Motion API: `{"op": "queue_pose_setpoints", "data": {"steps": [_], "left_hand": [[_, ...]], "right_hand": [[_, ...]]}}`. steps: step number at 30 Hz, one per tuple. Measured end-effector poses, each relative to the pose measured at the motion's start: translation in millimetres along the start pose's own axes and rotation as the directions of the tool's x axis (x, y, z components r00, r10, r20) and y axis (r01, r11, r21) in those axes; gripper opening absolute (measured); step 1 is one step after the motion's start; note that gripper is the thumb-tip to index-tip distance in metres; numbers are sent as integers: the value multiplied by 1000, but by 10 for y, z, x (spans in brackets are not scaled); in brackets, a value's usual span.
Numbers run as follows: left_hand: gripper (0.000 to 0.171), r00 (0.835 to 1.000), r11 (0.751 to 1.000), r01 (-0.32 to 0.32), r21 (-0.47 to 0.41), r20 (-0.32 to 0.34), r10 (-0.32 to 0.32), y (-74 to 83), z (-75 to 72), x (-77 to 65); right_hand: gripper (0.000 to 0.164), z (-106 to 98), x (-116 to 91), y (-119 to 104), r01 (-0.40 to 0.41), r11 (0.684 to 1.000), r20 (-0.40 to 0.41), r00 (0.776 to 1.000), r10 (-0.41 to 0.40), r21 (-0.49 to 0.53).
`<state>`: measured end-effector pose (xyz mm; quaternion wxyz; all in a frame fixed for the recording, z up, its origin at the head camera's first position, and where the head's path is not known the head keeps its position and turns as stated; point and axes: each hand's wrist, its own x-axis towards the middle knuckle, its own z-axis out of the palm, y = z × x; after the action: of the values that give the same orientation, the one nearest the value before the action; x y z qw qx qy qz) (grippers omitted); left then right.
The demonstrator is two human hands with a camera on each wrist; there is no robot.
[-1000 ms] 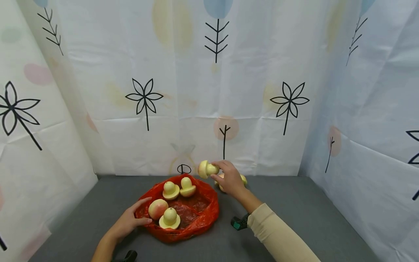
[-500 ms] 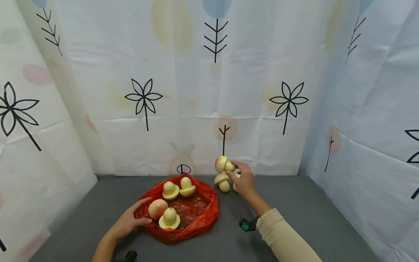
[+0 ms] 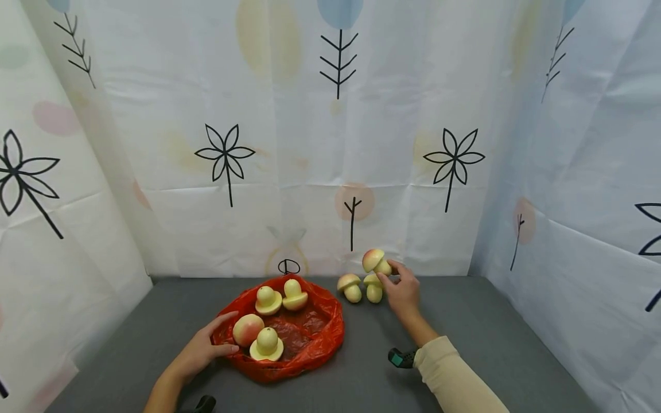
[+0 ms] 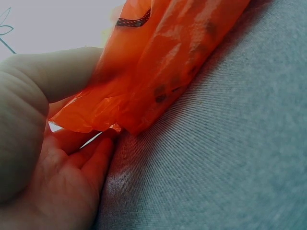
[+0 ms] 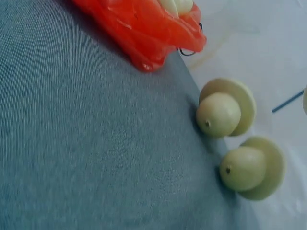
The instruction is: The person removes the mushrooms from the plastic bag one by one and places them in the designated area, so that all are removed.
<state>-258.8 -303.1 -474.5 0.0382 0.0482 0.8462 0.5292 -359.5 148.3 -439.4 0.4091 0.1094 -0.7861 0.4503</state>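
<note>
In the head view my right hand (image 3: 405, 289) pinches a toy mushroom (image 3: 373, 260) by its pale stem, with the pinkish cap toward the upper left. Below and left of it, two similar mushrooms stand on the table: one mushroom (image 3: 351, 288) at the left, another mushroom (image 3: 374, 291) right beside it. My left hand (image 3: 200, 351) holds the left side of an open red plastic bag (image 3: 330, 339). In the left wrist view, bag film (image 4: 144, 72) lies between thumb and fingers. Several mushrooms, including an upturned mushroom (image 3: 267, 343) and one with its cap up (image 3: 248, 329), lie inside.
The grey table (image 3: 320, 396) runs back to a white patterned curtain (image 3: 310, 143), with more curtain along both sides. A black strapped device (image 3: 400, 358) is at my right wrist, and another dark device (image 3: 205, 404) at the left one.
My right hand has moved right with its mushroom, away from the bag, tilting the mushroom's cap upward. The two standing mushrooms have come into fuller view. The left hand and bag stay put.
</note>
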Motion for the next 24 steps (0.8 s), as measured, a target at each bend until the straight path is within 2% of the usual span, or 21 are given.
{"op": "queue_pose_setpoints", "data": {"steps": [5,13,24], "left_hand": [[76,1000,1000,-2,1,0,2,9,1,-4],[77,1000,1000,-5,-16,-3,5,1,2,-11],[76,1000,1000,-22,-19,-5,22,-16,-1,-4]], "right_hand": [[39,-56,-25,135,-35,999,-15,999,34,-40],[36,-148,-20,319,-6,996,-77,997,-1,-89],[37,-337,-77,471,-129,968,-1,991,132,-213]]}}
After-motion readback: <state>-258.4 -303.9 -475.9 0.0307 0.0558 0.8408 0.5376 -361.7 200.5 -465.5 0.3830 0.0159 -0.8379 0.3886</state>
